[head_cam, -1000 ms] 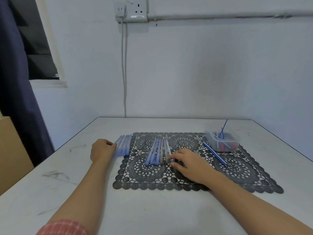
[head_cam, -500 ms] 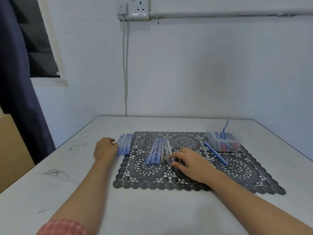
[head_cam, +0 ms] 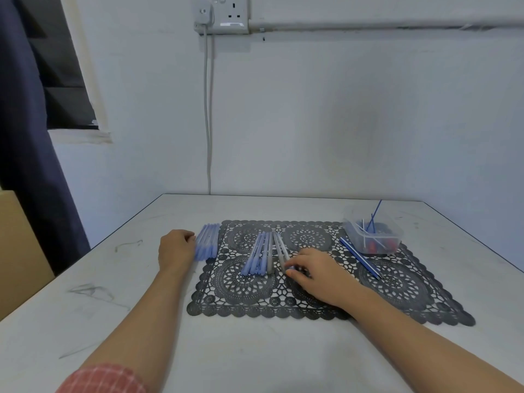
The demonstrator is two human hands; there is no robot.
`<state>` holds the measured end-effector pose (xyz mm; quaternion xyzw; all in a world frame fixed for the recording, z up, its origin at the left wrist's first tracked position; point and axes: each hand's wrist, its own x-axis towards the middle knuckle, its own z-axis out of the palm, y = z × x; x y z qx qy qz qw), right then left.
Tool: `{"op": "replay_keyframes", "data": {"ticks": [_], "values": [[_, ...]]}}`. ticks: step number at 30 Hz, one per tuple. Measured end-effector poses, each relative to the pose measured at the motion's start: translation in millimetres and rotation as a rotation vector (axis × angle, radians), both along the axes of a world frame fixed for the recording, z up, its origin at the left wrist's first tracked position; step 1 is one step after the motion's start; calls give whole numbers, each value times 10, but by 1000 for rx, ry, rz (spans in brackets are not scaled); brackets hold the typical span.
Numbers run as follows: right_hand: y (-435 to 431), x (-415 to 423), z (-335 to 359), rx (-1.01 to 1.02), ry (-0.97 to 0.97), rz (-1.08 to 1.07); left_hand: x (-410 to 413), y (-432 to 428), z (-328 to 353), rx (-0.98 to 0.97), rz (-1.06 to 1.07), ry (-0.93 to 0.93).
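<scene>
A row of light-blue pens (head_cam: 208, 245) lies on the table just left of a black lace mat (head_cam: 249, 290). My left hand (head_cam: 175, 249) sits against the row's left side with its fingers curled, and I see nothing in it. On the mat lies a second bunch of blue pens (head_cam: 256, 255) with a few grey pens (head_cam: 279, 249) beside it. My right hand (head_cam: 317, 275) rests on the mat. Its fingertips pinch the near end of the rightmost grey pen, where a small blue piece shows.
A clear plastic tub (head_cam: 371, 236) with thin blue refills and red bits stands on the mat's far right corner. A loose blue refill (head_cam: 360, 258) lies slantwise beside it. The white table (head_cam: 113, 307) meets the wall at the back, and a brown box (head_cam: 17, 245) stands to its left.
Both hands stay almost where they were. My left hand has edged slightly closer to the row of blue pens, and the view has shifted a little.
</scene>
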<state>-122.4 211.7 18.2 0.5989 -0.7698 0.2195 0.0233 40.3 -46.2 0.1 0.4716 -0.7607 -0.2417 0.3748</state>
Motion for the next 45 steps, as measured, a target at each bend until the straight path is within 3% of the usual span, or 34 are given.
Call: {"op": "replay_keyframes", "data": {"ticks": [7,15,19,29,41,45], "values": [[4,-11,35,-21,-63,-94,-23,-16,-39,25,20,-90],[7,10,53,-38,-78,-129,-42,78,14,-51,-62,-202],[15,6,44,-38,-48,-120,-106,171,22,-178,-90,-283],[16,-5,62,-14,-80,-194,-134,51,-102,-160,-90,-401],[-6,-89,25,127,-23,-414,-145,63,-95,-163,-93,-419],[16,-173,57,69,-21,-496,-165,233,18,-235,-143,-385]]}}
